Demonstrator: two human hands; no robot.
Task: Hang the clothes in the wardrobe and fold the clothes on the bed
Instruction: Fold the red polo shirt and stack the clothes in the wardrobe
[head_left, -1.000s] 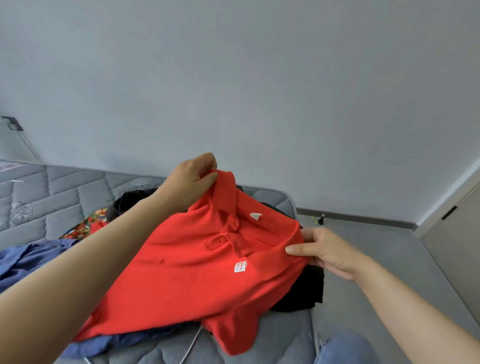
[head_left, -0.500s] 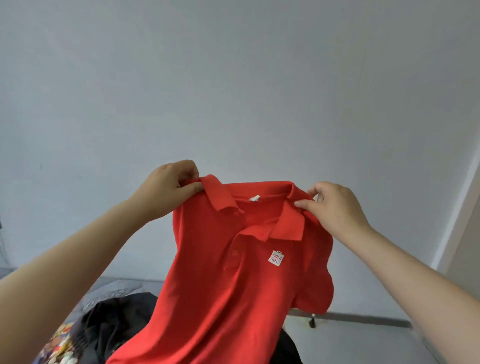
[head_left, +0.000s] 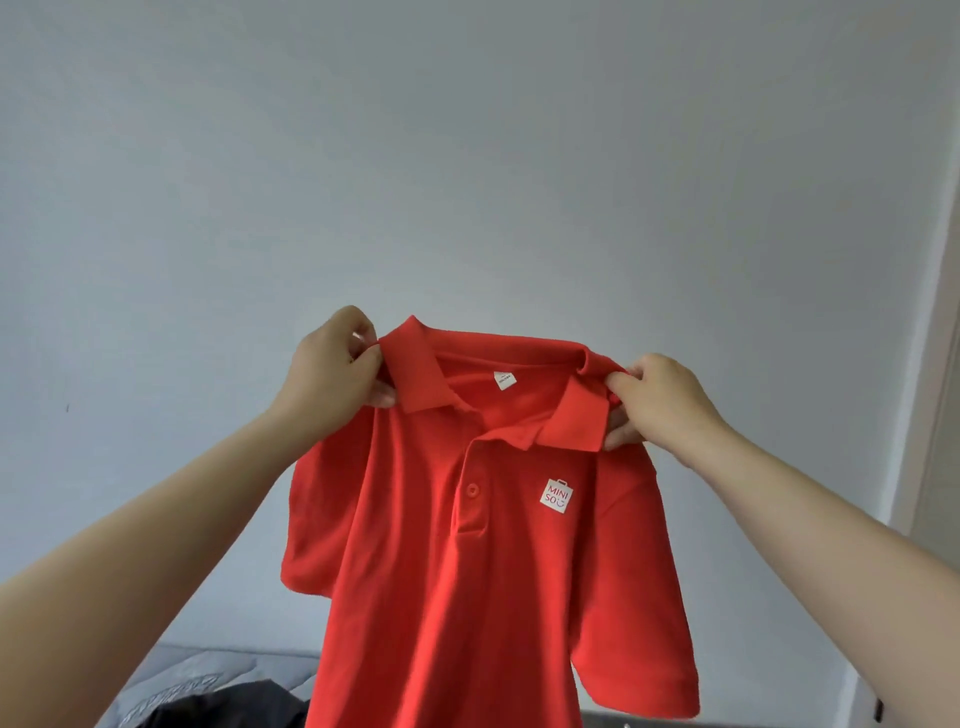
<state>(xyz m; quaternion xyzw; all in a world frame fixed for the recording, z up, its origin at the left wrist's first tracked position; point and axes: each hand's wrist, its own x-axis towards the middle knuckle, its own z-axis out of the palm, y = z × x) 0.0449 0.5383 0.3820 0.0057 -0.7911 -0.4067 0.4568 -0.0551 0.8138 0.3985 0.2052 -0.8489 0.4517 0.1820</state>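
Observation:
A red polo shirt with a small white logo patch on the chest hangs in the air in front of me, its front facing me. My left hand pinches the shirt's left shoulder beside the collar. My right hand pinches the right shoulder beside the collar. The shirt is spread between both hands and hangs down past the bottom of the view, so its hem is hidden.
A plain pale wall fills the background. At the bottom left a corner of the grey quilted mattress shows, with a dark garment lying on it. A door frame runs down the right edge.
Both hands lifted the red shirt off the pile on the bed and raised it upright. My right hand moved from the shirt's side to its shoulder. The view tilted up.

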